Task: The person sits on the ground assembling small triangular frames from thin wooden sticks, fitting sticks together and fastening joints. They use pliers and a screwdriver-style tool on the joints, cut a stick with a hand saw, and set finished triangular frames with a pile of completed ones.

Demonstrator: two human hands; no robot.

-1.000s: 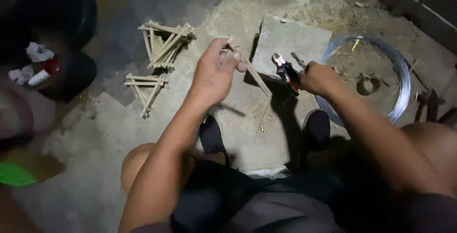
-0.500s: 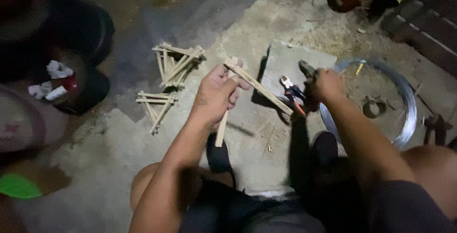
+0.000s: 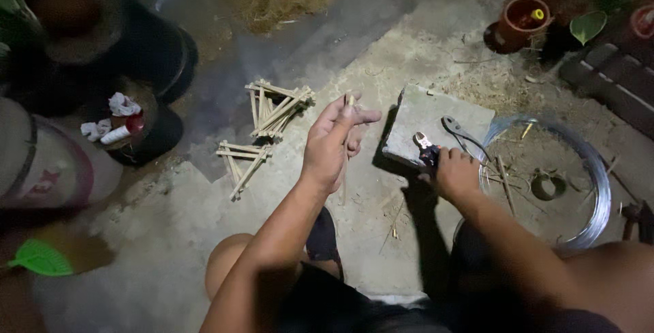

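One terracotta pot (image 3: 523, 20) is seen top right, a small yellow item inside. Two bamboo stick frames (image 3: 278, 108) lie on the ground. A thin bamboo stick (image 3: 347, 144) is pinched in the left hand (image 3: 332, 144); pliers (image 3: 428, 150) are clenched in the right hand (image 3: 455, 173), beside one concrete slab (image 3: 436, 129) and one wire coil (image 3: 599, 190).

Both forearms reach forward from a low crouch, bare knees showing below. Left hand (image 3: 332, 144) raised, back of hand up, fingers extended and pinched together at the tips. Right hand (image 3: 455, 171) lower, curled in a closed fist grip.
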